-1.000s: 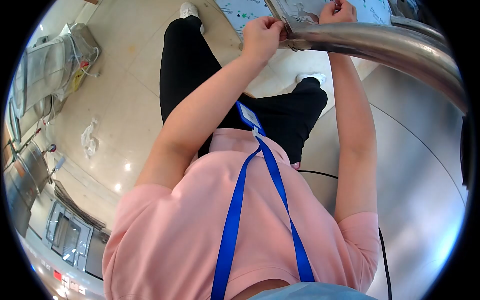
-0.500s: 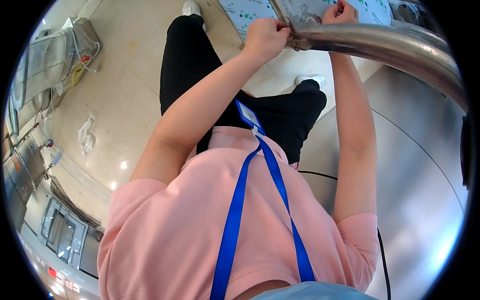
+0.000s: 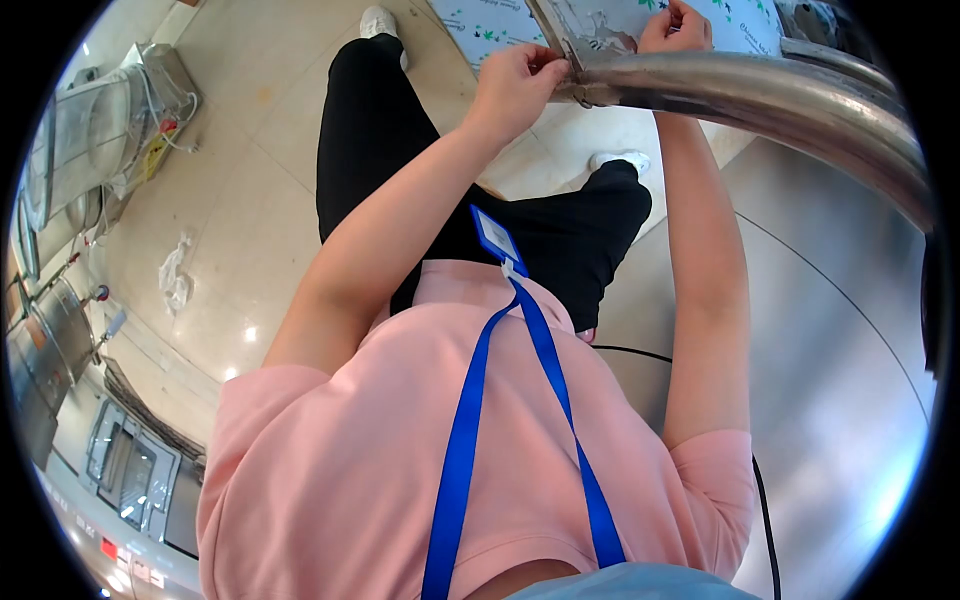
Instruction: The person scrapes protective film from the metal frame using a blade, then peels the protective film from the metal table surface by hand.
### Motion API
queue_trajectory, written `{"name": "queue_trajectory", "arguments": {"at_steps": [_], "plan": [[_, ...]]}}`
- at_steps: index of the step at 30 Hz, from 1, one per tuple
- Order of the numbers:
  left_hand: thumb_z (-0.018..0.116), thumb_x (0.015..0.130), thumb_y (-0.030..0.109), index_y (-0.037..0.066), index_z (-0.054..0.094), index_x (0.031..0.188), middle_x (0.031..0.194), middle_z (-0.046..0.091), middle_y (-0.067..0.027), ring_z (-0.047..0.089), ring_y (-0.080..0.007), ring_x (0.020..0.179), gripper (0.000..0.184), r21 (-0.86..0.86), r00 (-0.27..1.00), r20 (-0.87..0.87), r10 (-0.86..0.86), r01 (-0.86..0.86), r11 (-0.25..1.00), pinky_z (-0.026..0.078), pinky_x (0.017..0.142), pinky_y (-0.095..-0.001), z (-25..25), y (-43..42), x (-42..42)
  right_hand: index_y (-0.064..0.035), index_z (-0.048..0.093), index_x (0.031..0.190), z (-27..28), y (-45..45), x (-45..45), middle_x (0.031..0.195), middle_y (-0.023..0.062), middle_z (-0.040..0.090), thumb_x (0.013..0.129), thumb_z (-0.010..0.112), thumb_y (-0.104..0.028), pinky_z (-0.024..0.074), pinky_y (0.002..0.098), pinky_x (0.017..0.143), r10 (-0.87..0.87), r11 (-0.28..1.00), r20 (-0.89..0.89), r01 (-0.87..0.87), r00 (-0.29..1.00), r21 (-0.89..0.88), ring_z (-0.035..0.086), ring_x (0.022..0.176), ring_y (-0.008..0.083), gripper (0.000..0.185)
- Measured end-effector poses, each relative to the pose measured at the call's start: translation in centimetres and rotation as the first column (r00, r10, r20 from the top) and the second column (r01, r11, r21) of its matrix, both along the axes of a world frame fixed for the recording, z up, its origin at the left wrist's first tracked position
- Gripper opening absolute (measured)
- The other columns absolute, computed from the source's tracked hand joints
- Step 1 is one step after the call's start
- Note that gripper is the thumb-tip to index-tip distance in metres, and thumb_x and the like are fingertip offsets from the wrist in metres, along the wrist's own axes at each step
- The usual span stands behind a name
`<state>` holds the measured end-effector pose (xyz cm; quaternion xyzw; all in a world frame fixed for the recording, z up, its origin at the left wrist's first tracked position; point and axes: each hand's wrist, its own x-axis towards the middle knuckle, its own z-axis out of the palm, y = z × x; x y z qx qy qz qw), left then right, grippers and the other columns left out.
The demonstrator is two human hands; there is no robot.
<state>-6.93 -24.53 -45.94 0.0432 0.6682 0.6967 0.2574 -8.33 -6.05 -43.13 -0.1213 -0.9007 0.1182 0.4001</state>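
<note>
My left hand (image 3: 520,85) is pinched at the near end of a thick curved metal tube (image 3: 740,85), beside a metal edge strip; what its fingertips grip is too small to make out. Past the tube, my right hand (image 3: 677,28) is over a panel covered in printed film (image 3: 740,25), its fingers curled together. Whether anything lies between those fingers is hidden. A torn patch of the film (image 3: 590,32) shows between my two hands. My right forearm passes beneath the tube.
At the right is a large smooth metal surface (image 3: 830,330). A black cable (image 3: 765,520) runs beside my body. Crumpled clear plastic (image 3: 175,275) lies on the tiled floor (image 3: 250,190). Plastic-wrapped equipment (image 3: 90,150) stands at the left. A lanyard with a badge (image 3: 495,235) hangs from my neck.
My left hand has shifted slightly left and down, its thumb and fingers showing more apart from the strip. My right hand has stayed near the same spot over the film.
</note>
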Motion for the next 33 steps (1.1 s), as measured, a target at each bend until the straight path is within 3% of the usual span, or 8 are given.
{"name": "queue_trajectory", "arguments": {"at_steps": [17,19,22,25,28,31,32,33], "plan": [[0.056,0.074,0.013,-0.004,0.061,0.078,0.063,0.059,-0.0066,0.054,-0.0104,0.055,0.019,-0.260,0.995,-0.096,0.032,-0.056,0.964,0.044,0.052,-0.0259,1.5,1.2,-0.9,-0.0005,0.058,0.090,0.0,-0.5,-0.4,0.080,0.0177,0.058,0.075,0.054,-0.004,0.0456,0.0376,0.061,-0.024,0.997,-0.006,0.023,1.000,-0.067,0.057,0.069,0.0327,0.016],[0.056,0.073,0.014,-0.004,0.061,0.078,0.063,0.060,-0.0071,0.055,-0.0113,0.056,0.019,-0.259,0.991,-0.133,0.033,-0.067,0.964,0.044,0.053,-0.0265,1.4,1.2,-1.0,-0.0007,0.058,0.090,-0.1,-0.3,-0.5,0.080,0.0175,0.058,0.076,0.054,-0.004,0.0456,0.0374,0.061,-0.034,0.999,-0.001,0.034,0.999,0.002,0.057,0.069,0.0321,0.016],[0.055,0.069,0.017,-0.001,0.062,0.075,0.068,0.061,-0.0159,0.059,-0.0283,0.062,0.020,-0.266,0.977,-0.202,0.073,-0.126,0.956,0.046,0.060,-0.0345,1.6,1.0,-0.8,-0.0004,0.058,0.089,0.0,-0.5,-0.5,0.079,0.0178,0.058,0.076,0.054,-0.006,0.0454,0.0369,0.061,-0.038,0.999,-0.009,0.037,0.999,-0.006,0.057,0.067,0.0318,0.015],[0.056,0.069,0.016,-0.001,0.061,0.077,0.069,0.061,-0.0145,0.058,-0.0251,0.065,0.020,-0.331,0.956,-0.243,0.165,-0.242,0.912,0.045,0.062,-0.0332,-2.6,0.0,-1.8,-0.0019,0.059,0.091,-0.6,0.4,-0.2,0.088,0.0155,0.058,0.077,0.056,-0.010,0.0471,0.0345,0.065,-0.004,0.999,0.043,0.007,0.999,-0.052,0.058,0.072,0.0267,0.017],[0.058,0.072,0.016,-0.002,0.059,0.079,0.072,0.060,-0.0128,0.057,-0.0219,0.068,0.019,-0.301,0.974,-0.111,0.197,-0.222,0.927,0.045,0.063,-0.0311,-0.5,-2.4,-3.1,-0.0024,0.060,0.091,-0.5,0.4,-0.5,0.088,0.0144,0.058,0.076,0.056,-0.010,0.0477,0.0337,0.066,0.002,0.995,0.038,0.002,0.999,-0.095,0.058,0.074,0.0251,0.017],[0.059,0.075,0.016,-0.002,0.058,0.079,0.077,0.058,-0.0112,0.056,-0.0198,0.069,0.018,-0.027,0.924,-0.298,0.238,-0.258,0.966,0.044,0.063,-0.0285,0.5,-1.4,-4.9,-0.0023,0.060,0.089,-0.4,0.7,-0.7,0.082,0.0139,0.058,0.074,0.056,-0.008,0.0471,0.0339,0.064,0.027,0.999,-0.091,-0.029,0.995,-0.022,0.057,0.072,0.0265,0.015],[0.059,0.076,0.016,0.000,0.057,0.079,0.081,0.056,-0.0107,0.055,-0.0210,0.066,0.016,-0.004,0.829,-0.512,0.223,-0.262,0.965,0.044,0.061,-0.0288,2.2,-0.8,-5.4,-0.0023,0.060,0.088,-0.7,1.1,-0.6,0.080,0.0136,0.058,0.074,0.057,-0.007,0.0469,0.0339,0.063,0.044,0.999,-0.151,-0.040,0.988,0.030,0.057,0.071,0.0270,0.015],[0.059,0.076,0.015,0.000,0.057,0.079,0.080,0.056,-0.0104,0.054,-0.0192,0.066,0.016,-0.024,0.798,-0.575,0.182,-0.239,0.971,0.044,0.061,-0.0277,3.3,-0.1,-6.1,-0.0026,0.060,0.086,-1.4,1.1,-0.6,0.078,0.0138,0.057,0.074,0.057,-0.007,0.0465,0.0346,0.063,0.110,0.929,-0.254,-0.191,0.961,-0.318,0.057,0.070,0.0270,0.014]]}}
